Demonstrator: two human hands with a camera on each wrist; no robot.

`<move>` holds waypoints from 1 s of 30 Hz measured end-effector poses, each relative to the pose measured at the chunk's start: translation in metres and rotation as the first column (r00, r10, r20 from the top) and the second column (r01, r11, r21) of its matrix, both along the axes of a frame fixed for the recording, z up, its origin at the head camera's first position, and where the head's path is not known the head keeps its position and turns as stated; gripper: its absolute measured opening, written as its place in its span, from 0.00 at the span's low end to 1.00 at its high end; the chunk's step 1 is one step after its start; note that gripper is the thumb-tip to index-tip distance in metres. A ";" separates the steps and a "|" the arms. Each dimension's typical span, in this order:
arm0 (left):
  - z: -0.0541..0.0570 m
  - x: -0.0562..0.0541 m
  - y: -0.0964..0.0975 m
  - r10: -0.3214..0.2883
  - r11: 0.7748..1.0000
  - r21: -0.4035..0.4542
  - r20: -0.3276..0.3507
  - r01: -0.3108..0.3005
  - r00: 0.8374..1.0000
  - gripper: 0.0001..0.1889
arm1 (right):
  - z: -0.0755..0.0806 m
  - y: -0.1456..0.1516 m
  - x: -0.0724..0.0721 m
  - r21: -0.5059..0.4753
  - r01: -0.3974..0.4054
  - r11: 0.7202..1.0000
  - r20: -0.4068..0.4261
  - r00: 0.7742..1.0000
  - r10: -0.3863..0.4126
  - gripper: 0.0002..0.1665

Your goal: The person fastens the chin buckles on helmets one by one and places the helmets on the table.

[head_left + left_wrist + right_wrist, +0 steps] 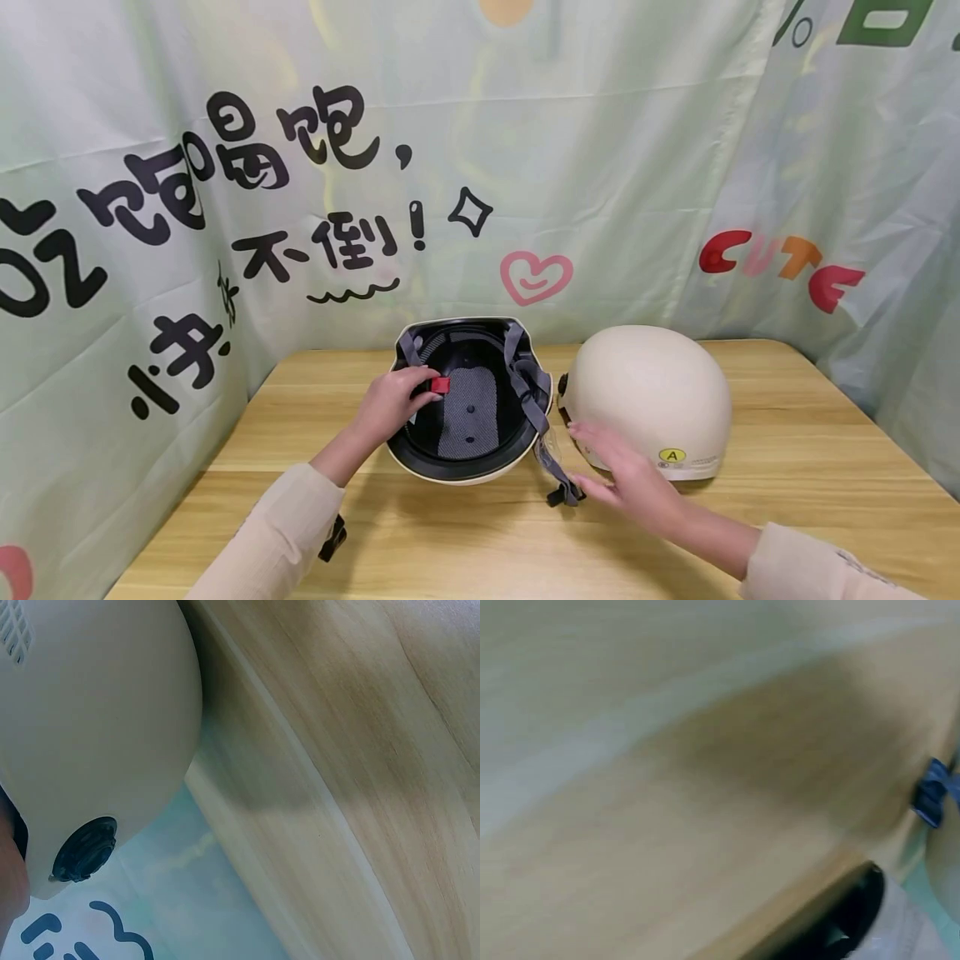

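Observation:
A cream helmet (483, 477) lies upturned on the table, its black lining (470, 408) and grey straps (528, 387) showing. My left hand (388, 404) reaches over its left rim and pinches a small red buckle piece (441, 384) between thumb and fingers. In the left wrist view, the helmet's outer shell (112, 712) shows a round black fitting (86, 849). A second cream helmet (648, 392) sits dome up to the right. My right hand (630, 479) has extended fingers at this helmet's lower left edge and holds nothing.
A strap end with a black buckle (566, 493) hangs off the upturned helmet, between it and my right hand. Another black buckle (332, 537) shows beside my left sleeve. The wooden table (450, 542) ends at a printed cloth (600, 167) behind.

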State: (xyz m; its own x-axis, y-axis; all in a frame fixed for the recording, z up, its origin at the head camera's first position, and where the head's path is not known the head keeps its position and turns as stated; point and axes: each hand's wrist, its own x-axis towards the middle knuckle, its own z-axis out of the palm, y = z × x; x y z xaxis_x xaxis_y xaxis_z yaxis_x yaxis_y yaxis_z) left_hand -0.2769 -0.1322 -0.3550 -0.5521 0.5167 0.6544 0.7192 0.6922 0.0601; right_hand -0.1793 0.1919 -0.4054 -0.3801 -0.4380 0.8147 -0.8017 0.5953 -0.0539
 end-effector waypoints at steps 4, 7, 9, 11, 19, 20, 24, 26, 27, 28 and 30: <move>0.000 0.001 0.000 0.000 1.000 -0.005 0.007 0.000 1.000 0.15 | -0.015 0.009 0.006 0.082 -0.015 0.997 0.013 1.000 0.014 0.31; -0.001 0.000 0.000 0.000 1.000 -0.008 0.008 0.000 1.000 0.15 | -0.023 0.013 0.010 0.124 -0.006 0.992 0.028 1.000 0.003 0.32; -0.001 0.000 0.000 -0.001 1.000 -0.008 0.007 0.001 1.000 0.15 | -0.026 0.013 0.013 0.152 0.011 0.988 0.044 0.999 -0.018 0.33; -0.001 0.000 0.000 -0.001 1.000 -0.008 0.007 0.001 1.000 0.15 | -0.029 0.012 0.015 0.171 0.026 0.985 0.048 0.998 -0.034 0.33; 0.000 0.000 0.001 0.005 1.000 -0.017 0.026 -0.004 1.000 0.14 | -0.037 0.005 0.020 0.214 0.073 0.974 0.252 0.959 -0.128 0.31; 0.000 0.000 0.001 0.006 1.000 -0.019 0.030 -0.005 1.000 0.14 | -0.037 0.004 0.020 0.216 0.076 0.974 0.267 0.954 -0.133 0.31; 0.000 0.000 0.001 0.014 1.000 -0.019 0.034 -0.013 0.999 0.15 | -0.039 0.002 0.017 0.209 0.070 0.975 0.305 0.943 -0.133 0.27; 0.000 0.000 0.000 0.015 1.000 -0.018 0.035 -0.014 0.999 0.15 | -0.039 0.001 0.016 0.206 0.064 0.976 0.321 0.938 -0.129 0.24; 0.000 0.000 0.000 0.016 1.000 -0.019 0.035 -0.015 0.999 0.15 | -0.040 0.000 0.015 0.204 0.061 0.977 0.328 0.936 -0.127 0.23; 0.000 0.000 0.000 0.017 1.000 -0.018 0.035 -0.016 0.999 0.15 | -0.040 0.000 0.015 0.203 0.060 0.977 0.331 0.935 -0.126 0.22; 0.000 0.000 0.000 0.017 1.000 -0.019 0.036 -0.016 0.999 0.15 | -0.041 0.000 0.015 0.196 0.053 0.979 0.333 0.936 -0.118 0.21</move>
